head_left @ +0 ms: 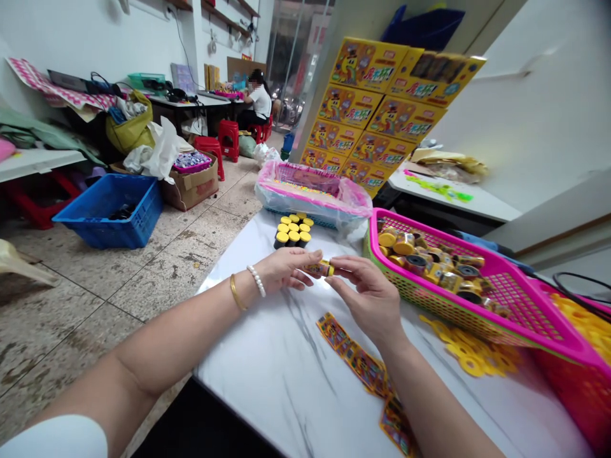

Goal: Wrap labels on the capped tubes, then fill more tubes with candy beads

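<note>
Fig. view, as I read it: small yellow tube (321,268) above white table (286,394), long axis left-right. Left hand (285,268) pinches left end; right hand (370,294) fingertips close on right end. Both equally near. Pink basket (520,299) just to right.

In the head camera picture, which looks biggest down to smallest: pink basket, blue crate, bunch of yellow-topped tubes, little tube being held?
1. Pink basket, though it sits nearer the camera, so its lead over the crate is unsure.
2. Blue crate.
3. Bunch of tubes.
4. Little tube.
</note>
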The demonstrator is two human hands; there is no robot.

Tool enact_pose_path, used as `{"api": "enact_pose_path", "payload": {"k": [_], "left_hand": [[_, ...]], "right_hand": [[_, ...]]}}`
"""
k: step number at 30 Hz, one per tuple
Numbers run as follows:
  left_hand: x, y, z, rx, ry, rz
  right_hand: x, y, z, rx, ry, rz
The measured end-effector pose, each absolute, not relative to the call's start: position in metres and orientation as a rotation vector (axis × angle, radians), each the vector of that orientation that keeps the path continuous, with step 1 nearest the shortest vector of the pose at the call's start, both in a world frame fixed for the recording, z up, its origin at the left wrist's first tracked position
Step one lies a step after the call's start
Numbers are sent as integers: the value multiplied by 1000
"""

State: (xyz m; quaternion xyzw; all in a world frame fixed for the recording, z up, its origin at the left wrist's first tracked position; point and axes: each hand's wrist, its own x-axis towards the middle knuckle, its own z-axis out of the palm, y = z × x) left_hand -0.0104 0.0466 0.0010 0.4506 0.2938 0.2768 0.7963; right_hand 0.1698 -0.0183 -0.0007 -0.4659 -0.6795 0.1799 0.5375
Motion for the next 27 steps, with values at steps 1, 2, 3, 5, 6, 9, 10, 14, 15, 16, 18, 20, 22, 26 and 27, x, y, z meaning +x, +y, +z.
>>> {"api": "enact_pose_path", "payload": {"k": [1, 2, 3, 5, 6, 9, 10, 14, 15, 16, 18, 20, 22, 26, 27], "left_hand": [[-11, 47, 2, 979, 638, 611], [-12, 47, 2, 1000, 641, 636], [-11, 46, 3, 1029, 637, 670], [-9, 43, 4, 1107, 622, 745], [-8, 41, 4, 1153, 618, 771], [-6, 39, 5, 1265, 647, 756], [-6, 39, 5, 1294, 667, 713], [-10, 43, 3, 1351, 726, 556], [-11, 44, 3, 1332, 732, 557], [-12, 45, 2, 1300, 727, 575], [-12, 45, 1, 1238, 686, 647], [-11, 44, 1, 1249, 643, 731], [-9, 42, 2, 1311, 630, 795], [-4, 39, 3, 1389, 626, 844], [-3, 39, 3, 1387, 630, 839]], "right_hand": [[170, -19, 0, -1130, -1639, 399], [170, -21, 1, -1162, -1658, 370], [169, -22, 2, -1193, -1665, 348], [166, -24, 1, -1231, -1611, 350], [165, -24, 1, -1240, -1557, 392], [163, -21, -2, -1270, -1377, 666], [163, -19, -3, -1281, -1344, 756], [165, -18, -3, -1218, -1442, 677], [166, -19, -2, -1192, -1508, 565], [166, -21, -2, -1175, -1571, 457], [164, -23, -3, -1181, -1617, 352], [162, -23, -4, -1226, -1492, 462], [160, -21, -5, -1279, -1274, 706], [161, -15, -3, -1261, -939, 1158], [163, -14, -2, -1238, -911, 1252]]}}
